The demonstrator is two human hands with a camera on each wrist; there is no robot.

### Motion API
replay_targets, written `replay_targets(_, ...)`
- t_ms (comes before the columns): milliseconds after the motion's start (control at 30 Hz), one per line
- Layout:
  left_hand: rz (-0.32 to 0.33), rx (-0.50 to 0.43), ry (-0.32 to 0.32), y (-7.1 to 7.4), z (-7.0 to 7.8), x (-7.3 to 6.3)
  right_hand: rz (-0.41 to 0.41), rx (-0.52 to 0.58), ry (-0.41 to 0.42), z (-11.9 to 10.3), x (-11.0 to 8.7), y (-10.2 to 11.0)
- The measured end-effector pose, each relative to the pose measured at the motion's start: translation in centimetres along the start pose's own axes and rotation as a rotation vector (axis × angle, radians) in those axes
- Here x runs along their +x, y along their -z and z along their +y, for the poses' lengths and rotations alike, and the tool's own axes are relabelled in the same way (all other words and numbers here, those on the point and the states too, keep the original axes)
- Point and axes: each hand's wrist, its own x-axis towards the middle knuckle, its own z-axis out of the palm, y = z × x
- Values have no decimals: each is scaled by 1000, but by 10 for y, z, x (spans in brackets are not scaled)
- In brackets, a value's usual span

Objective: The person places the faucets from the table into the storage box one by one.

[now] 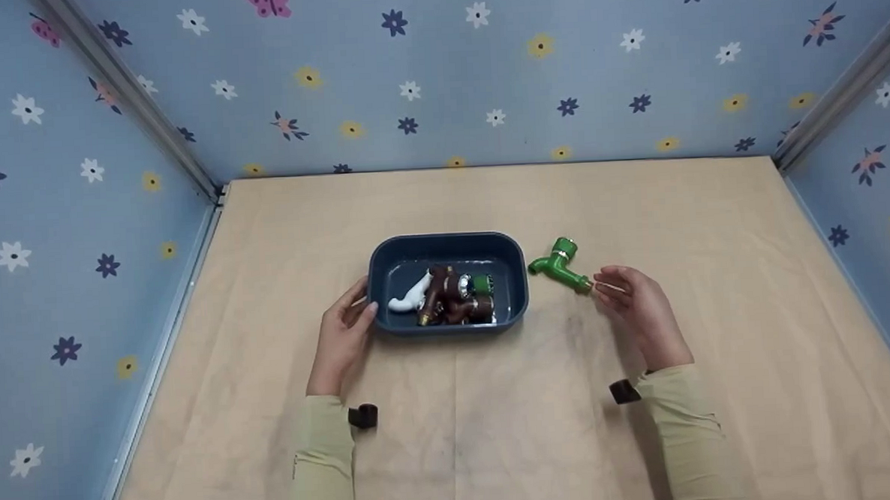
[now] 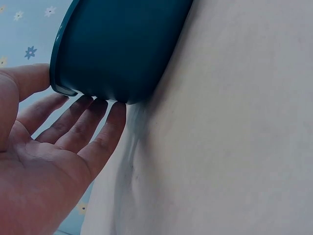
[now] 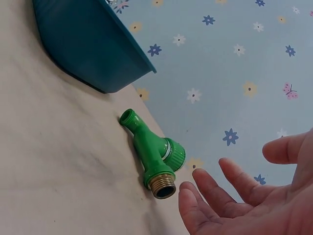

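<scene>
A dark blue plastic basin (image 1: 451, 330) holds several taps: a white one (image 1: 411, 295), brown ones (image 1: 435, 295) and a green tap knob (image 1: 483, 284). My left hand (image 1: 343, 337) is at the basin's left end. Its outstretched fingertips touch the outer wall in the left wrist view, with the thumb by the rim. To the right of the basin, a green tap (image 1: 561, 269) with a brass threaded end lies on the cloth. My right hand (image 1: 638, 309) is beside that threaded end, fingers loosely extended. The right wrist view shows a gap between the fingers and the tap.
A beige cloth (image 1: 453, 430) with creases covers the table. Blue flower-patterned panels (image 1: 437, 77) stand behind and on both sides, joined by grey metal posts (image 1: 134, 98). A small black device is worn at each wrist.
</scene>
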Motion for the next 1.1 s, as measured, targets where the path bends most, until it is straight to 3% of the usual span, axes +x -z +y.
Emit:
replay_targets(367,-3,8,-19,1,-1,1,49,36,-43,25,34,22)
replay_targets(867,-4,-30,-21,2,-2,0,43,-108,-48,20,29,12)
replay_targets(1100,-4,-17,1,0,-1,0,71,-123,-48,26,40,16)
